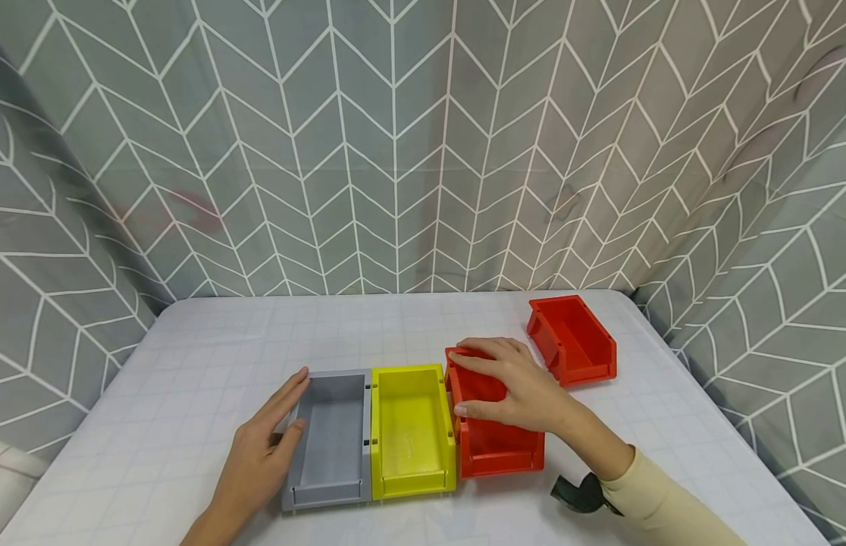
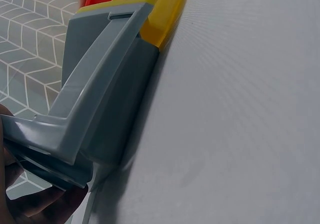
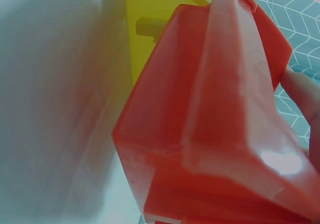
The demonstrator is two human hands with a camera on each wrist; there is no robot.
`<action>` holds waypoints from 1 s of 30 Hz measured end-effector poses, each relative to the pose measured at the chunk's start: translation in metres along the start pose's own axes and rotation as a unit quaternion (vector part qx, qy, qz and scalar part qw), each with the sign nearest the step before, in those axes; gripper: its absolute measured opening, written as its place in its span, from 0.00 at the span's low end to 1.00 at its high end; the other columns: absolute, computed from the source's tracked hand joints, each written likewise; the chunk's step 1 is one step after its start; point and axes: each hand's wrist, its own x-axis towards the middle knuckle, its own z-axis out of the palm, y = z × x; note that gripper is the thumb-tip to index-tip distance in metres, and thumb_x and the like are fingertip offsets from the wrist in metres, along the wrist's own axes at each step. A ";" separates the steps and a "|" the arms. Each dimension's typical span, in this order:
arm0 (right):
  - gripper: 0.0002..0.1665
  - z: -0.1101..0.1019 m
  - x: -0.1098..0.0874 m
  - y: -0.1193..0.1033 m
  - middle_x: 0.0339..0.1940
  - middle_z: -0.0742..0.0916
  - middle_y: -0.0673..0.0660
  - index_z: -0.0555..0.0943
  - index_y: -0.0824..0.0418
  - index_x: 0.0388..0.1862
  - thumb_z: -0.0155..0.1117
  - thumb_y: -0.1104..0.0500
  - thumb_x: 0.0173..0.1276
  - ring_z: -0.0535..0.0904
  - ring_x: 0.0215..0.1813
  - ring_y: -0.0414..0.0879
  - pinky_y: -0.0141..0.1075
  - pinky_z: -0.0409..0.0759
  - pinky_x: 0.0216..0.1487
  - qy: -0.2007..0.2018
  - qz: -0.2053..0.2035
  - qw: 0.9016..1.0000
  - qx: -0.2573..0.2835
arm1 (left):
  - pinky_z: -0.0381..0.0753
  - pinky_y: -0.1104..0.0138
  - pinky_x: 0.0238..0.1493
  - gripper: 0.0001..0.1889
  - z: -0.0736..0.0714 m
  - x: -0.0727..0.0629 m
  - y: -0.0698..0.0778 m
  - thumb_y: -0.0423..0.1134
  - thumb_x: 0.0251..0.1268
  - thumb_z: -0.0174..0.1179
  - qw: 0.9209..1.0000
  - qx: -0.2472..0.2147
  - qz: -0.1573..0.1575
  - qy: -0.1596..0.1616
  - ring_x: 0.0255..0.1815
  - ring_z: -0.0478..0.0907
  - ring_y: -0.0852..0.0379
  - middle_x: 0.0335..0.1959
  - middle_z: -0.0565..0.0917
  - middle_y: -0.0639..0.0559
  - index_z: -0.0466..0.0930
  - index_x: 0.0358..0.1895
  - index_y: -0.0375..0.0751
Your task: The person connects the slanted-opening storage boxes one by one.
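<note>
Three open-fronted storage bins stand side by side on the table: a grey bin [image 1: 337, 432], a yellow bin [image 1: 409, 425] in the middle and a red bin [image 1: 501, 455] at the right. My left hand [image 1: 259, 447] lies along the grey bin's outer left side, thumb at its rim; some fingers show below the rim in the left wrist view. From the right, my right hand [image 1: 512, 383] reaches across the red bin and grips it, thumb and fingertips at its left rim. The red bin sits slightly askew, its left side close against the yellow bin [image 3: 142, 26].
A second red bin [image 1: 574, 341] stands apart at the back right, turned at an angle. A dark curved object [image 1: 580, 493] shows beside the right sleeve [image 1: 662, 497]. Patterned grey curtains [image 1: 396, 152] hang behind and at both sides of the white-covered table [image 1: 143, 425].
</note>
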 end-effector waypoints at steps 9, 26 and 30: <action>0.45 0.000 0.000 -0.002 0.74 0.76 0.51 0.80 0.50 0.73 0.72 0.30 0.61 0.66 0.74 0.53 0.66 0.63 0.70 -0.003 0.014 1.000 0.008 | 0.86 0.62 0.44 0.34 0.001 -0.001 -0.001 0.25 0.73 0.60 1.000 0.004 0.002 0.004 0.74 0.66 0.59 0.79 0.66 0.60 0.69 0.79 0.50; 0.45 0.006 0.000 0.001 0.74 0.76 0.52 0.80 0.50 0.73 0.75 0.32 0.61 0.65 0.74 0.55 0.67 0.64 0.68 -0.015 0.029 0.999 0.032 | 0.86 0.65 0.43 0.33 0.000 -0.001 0.000 0.24 0.72 0.59 1.000 -0.008 0.014 0.008 0.74 0.66 0.61 0.79 0.67 0.58 0.69 0.79 0.48; 0.45 0.006 0.000 0.002 0.73 0.76 0.52 0.80 0.50 0.73 0.74 0.32 0.61 0.65 0.74 0.55 0.67 0.64 0.68 -0.016 0.029 0.999 0.033 | 0.86 0.64 0.42 0.33 0.000 0.000 0.000 0.24 0.72 0.59 1.000 -0.006 0.014 0.007 0.74 0.66 0.62 0.79 0.67 0.56 0.70 0.78 0.47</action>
